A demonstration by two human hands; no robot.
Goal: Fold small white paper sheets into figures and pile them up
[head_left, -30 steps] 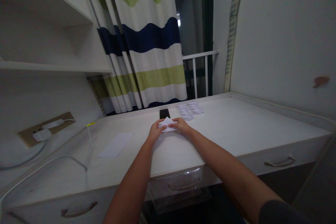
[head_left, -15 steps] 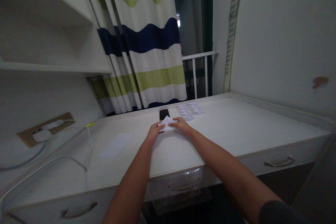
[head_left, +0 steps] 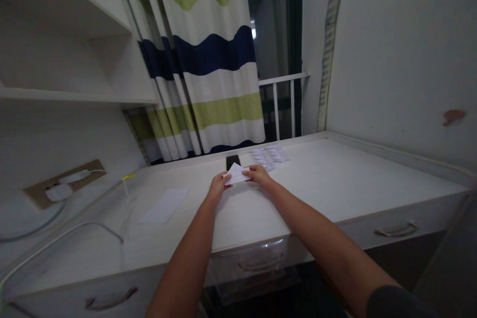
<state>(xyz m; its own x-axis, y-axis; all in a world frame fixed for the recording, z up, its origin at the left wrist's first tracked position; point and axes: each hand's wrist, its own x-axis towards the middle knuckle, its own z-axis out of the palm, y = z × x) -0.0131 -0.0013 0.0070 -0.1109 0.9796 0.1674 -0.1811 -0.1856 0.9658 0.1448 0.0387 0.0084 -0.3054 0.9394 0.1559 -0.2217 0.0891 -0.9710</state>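
A folded white paper with a pointed top is held up between my two hands over the desk. My left hand pinches its left corner, thumb in front. On the opposite corner, my right hand grips with the thumb on the near face. Just behind the paper lies a dark phone, partly covered by it. Several small folded white paper pieces rest in rows beyond my right hand. Off to the left, a flat sheet of white paper lies on the desk.
The white desk has drawers with metal handles along its front. A cable runs over the left side from plugs on the wall. Behind hang a striped curtain and a white railing. Shelves overhang the left.
The folded paper has tilted and shifted slightly left, showing more of its near face. My right thumb has moved outward toward the right corner. Both hands still hold the paper.
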